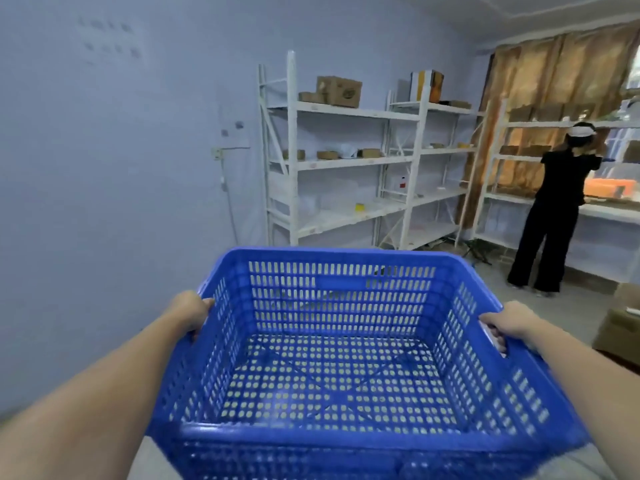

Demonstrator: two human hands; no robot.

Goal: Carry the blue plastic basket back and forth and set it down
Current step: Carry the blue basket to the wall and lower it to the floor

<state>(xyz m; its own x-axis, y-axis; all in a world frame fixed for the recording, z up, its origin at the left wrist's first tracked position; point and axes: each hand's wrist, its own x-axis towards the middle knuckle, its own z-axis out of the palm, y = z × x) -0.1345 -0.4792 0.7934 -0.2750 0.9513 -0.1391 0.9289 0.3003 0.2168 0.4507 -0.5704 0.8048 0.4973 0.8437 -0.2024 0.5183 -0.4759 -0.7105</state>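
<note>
A blue plastic basket (341, 258) with slotted walls and a perforated floor fills the lower middle of the head view, held up in the air in front of me. It is empty. My left hand (191, 311) grips its left rim, fingers curled over the edge. My right hand (507, 323) grips the right side, fingers through the handle slot. Both forearms reach in from the bottom corners.
White metal shelving (349, 112) with small boxes lines the far wall. A person in black (554, 209) stands at the right by another shelf and a counter. Cardboard boxes (620, 327) sit on the floor at the right edge. A pale wall runs along the left.
</note>
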